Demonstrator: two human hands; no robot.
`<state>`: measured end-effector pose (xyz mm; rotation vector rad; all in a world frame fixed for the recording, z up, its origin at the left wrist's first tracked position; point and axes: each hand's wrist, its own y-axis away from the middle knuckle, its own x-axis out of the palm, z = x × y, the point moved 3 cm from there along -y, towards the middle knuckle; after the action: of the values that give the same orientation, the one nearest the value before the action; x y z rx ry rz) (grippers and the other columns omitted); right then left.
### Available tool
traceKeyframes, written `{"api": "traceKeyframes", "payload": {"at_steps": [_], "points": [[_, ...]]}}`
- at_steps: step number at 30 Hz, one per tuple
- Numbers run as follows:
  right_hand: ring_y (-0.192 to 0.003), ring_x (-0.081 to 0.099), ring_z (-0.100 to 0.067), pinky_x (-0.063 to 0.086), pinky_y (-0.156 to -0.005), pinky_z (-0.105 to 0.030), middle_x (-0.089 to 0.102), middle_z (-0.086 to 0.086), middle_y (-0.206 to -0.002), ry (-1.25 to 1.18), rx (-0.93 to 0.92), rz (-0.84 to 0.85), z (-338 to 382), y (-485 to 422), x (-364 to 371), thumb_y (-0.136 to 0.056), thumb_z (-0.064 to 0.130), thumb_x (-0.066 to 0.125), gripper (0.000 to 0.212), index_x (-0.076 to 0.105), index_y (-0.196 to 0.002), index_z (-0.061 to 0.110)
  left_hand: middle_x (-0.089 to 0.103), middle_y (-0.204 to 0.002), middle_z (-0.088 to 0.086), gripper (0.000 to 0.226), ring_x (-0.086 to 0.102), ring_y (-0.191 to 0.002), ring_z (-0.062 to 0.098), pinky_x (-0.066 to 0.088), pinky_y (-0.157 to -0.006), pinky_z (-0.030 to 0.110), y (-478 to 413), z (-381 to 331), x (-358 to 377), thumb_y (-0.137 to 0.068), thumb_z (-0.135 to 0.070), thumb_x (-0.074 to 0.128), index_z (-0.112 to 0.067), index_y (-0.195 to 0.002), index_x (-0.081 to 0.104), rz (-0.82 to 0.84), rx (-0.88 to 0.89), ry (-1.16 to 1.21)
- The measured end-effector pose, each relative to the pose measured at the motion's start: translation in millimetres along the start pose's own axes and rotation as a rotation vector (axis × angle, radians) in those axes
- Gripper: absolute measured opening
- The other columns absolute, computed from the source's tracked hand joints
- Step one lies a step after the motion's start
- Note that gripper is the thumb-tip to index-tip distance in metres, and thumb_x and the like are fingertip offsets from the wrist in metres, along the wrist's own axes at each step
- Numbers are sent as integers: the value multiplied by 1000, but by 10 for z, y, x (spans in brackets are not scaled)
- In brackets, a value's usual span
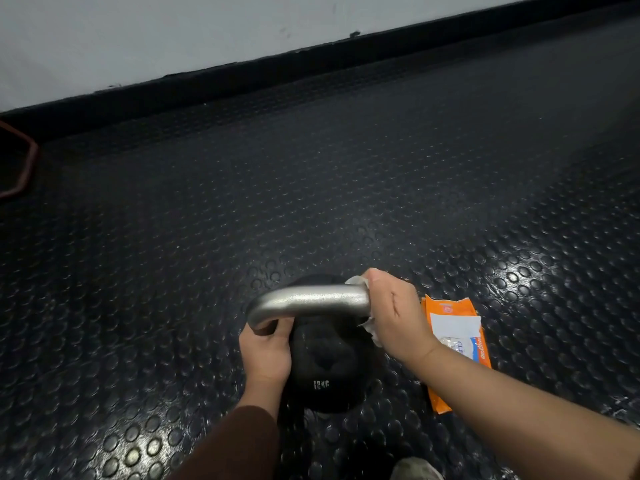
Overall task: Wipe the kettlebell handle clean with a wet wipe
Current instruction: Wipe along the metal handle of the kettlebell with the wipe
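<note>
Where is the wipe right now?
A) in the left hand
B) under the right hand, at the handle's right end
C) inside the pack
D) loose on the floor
B: the white wipe pokes out above and below the right hand, which grips the right end of the handle; the left hand holds the left bend bare.
</note>
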<state>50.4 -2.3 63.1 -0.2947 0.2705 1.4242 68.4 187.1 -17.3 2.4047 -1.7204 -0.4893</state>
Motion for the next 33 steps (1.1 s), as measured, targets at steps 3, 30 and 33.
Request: {"api": "traceKeyframes", "payload": {"at_steps": [3,30,33], "points": [[-34,42,-11,32,-36,-20,48,-8,-49,-136,141,80,-12,-62,-21,-93,35,28,55,59,-75,-8,67,-78,-1,15,62,-74,11,46,-67,25,-2,0,2,-81,-17,73,-4,-88,67,-3,-1,3],[-85,61,-14,53,-75,-40,62,9,-90,132,19,353,-6,53,-238,-82,13,68,29,56,-104,27,68,-80,5,25,63,-75,17,46,-74,32,-20,19,1,-79,-23,75,0,-88,69,-25,13,-39],[-75,60,-10,51,-68,-33,63,10,-81,131,54,328,13,11,-194,-79,15,73,23,59,-92,29,67,-78,4,23,62,-75,18,46,-73,31,-21,22,-3,-80,-21,75,0,-88,68,-31,14,-36]]}}
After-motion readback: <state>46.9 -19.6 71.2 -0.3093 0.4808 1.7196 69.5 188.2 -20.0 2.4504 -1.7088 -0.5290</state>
